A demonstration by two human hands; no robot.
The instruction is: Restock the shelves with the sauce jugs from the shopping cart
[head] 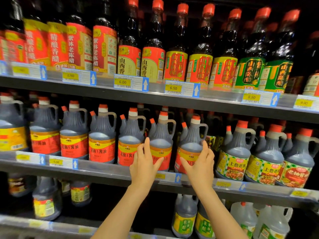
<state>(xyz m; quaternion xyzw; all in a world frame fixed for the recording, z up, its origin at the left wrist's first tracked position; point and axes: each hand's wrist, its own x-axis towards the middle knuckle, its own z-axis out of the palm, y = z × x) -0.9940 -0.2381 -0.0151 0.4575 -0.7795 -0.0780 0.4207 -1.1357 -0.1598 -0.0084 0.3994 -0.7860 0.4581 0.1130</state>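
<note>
On the middle shelf point(110, 171), two dark plastic sauce jugs w/ red-orange labels and loop handles are being handled at once: the left hand point(144, 167) is laid on the front of one jug point(160, 144), fingers mostly straight, thumb on the label, while the right hand point(201, 165) is wrapped around the lower body of the neighbouring jug point(191, 144), fingers around its right side, thumb across the label. Both jugs are already seated upright at the shelf front, w/ a narrow gap left between them. Hands are kept apart, one per jug. Risk-wise, prob the biggest thing: both sit close to the shelf lip, so if a jug gets nudged outward while being straightened, it could be tipped off the edge. The left jug isn't really gripped, just touched, so it'd be harder to catch. Neighbouring red-label jugs point(101, 137) are packed tight, so a sideways shove could be passed down the row. No cart can be seen from this angle.
</note>
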